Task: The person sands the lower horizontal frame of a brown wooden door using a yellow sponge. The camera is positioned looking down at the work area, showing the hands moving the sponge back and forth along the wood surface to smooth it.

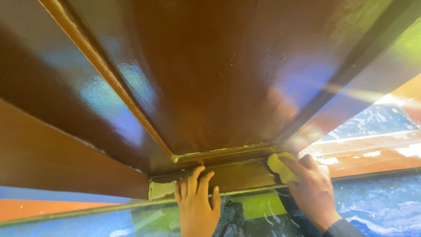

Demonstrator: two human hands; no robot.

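Note:
A glossy dark brown door (210, 74) with a recessed panel fills most of the head view. My left hand (197, 202) lies flat, fingers together, against the door's bottom rail (237, 175), where the surface looks worn and yellowish. My right hand (313, 188) presses a small yellow pad (280, 166), a sponge or piece of abrasive, onto the lower right corner of the door, where the rail meets the upright edge. A dark sleeve covers my right wrist.
A brown door frame (57, 153) stands at the left. Under the door edge lies a blue marbled floor (381, 206) with orange and green bands (258, 204). A dark rough patch shows between my hands.

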